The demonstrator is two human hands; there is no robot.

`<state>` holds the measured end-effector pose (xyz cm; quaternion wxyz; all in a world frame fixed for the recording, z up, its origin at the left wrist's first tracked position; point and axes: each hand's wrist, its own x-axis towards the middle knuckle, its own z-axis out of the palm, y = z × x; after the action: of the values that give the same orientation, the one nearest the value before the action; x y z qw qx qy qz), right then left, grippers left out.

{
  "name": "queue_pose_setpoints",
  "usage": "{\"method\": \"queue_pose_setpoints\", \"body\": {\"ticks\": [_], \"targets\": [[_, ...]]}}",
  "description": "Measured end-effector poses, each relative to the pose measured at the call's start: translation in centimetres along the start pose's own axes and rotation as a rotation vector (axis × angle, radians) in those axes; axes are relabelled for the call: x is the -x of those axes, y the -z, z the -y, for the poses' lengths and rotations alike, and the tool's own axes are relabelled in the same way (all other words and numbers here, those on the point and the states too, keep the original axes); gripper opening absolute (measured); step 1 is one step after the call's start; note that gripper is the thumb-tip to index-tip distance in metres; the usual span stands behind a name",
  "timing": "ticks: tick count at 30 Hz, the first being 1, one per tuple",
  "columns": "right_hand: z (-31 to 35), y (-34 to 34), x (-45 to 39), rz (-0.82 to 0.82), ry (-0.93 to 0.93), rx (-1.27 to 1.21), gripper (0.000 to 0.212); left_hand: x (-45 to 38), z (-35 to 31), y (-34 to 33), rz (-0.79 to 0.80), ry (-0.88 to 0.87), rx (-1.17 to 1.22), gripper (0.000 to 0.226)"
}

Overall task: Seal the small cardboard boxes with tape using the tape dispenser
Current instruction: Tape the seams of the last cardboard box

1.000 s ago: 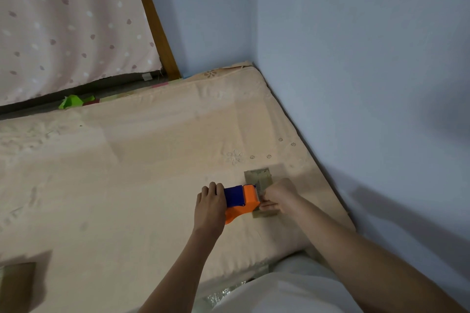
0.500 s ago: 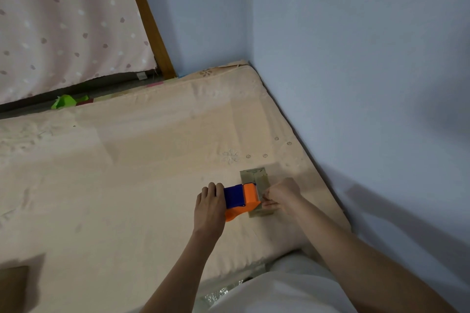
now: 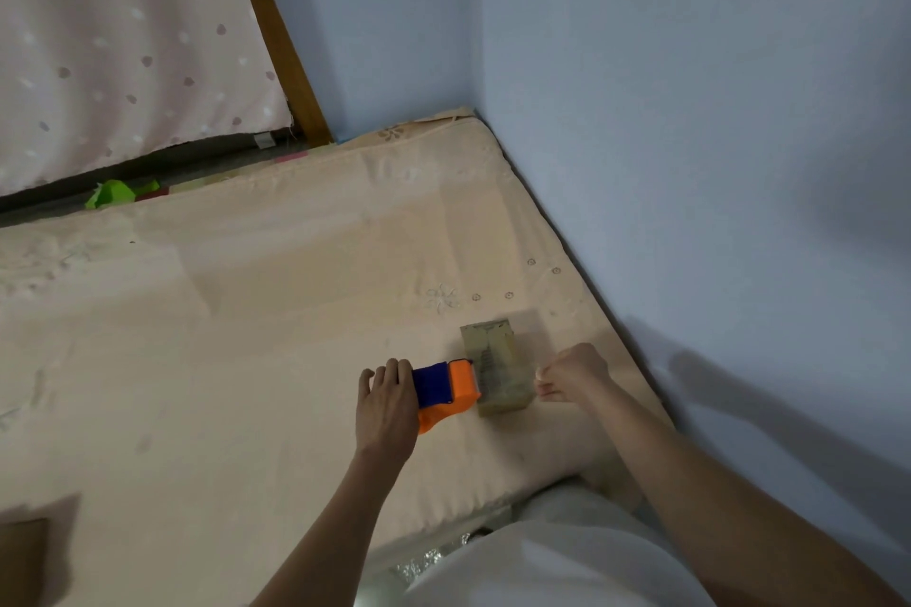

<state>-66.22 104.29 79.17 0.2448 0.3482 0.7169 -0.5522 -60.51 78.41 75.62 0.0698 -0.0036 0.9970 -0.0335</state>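
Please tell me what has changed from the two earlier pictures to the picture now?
The right hand has moved right, off the box, and is now beside its right edge with fingers pinched; whether it pulls tape I cannot tell. The left hand still holds the dispenser against the left side of the box. The box stays in the same place on the mattress.

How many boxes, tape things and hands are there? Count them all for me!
Boxes: 2, the small one by the hands and one at the mattress's lower left, partly cut off
Tape dispenser: 1
Hands: 2, left hand and right hand
Total: 5
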Motion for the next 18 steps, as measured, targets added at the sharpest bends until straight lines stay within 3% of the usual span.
{"method": "queue_pose_setpoints", "body": {"ticks": [5, 12, 18], "targets": [[-1.1, 0.6, -0.2, 0.014, 0.003, -0.006, 0.014, 0.2, -0.7, -1.1, 0.01, -0.032, 0.039, 0.042], [-1.5, 0.1, -0.2, -0.031, 0.083, 0.087, 0.007, 0.5, -0.6, -1.9, -0.028, -0.019, 0.116, 0.06], [-1.8, 0.0, -0.5, -0.073, 0.122, 0.218, 0.01, 0.6, -0.9, -1.5, 0.042, -0.03, 0.071, 0.051]]}}
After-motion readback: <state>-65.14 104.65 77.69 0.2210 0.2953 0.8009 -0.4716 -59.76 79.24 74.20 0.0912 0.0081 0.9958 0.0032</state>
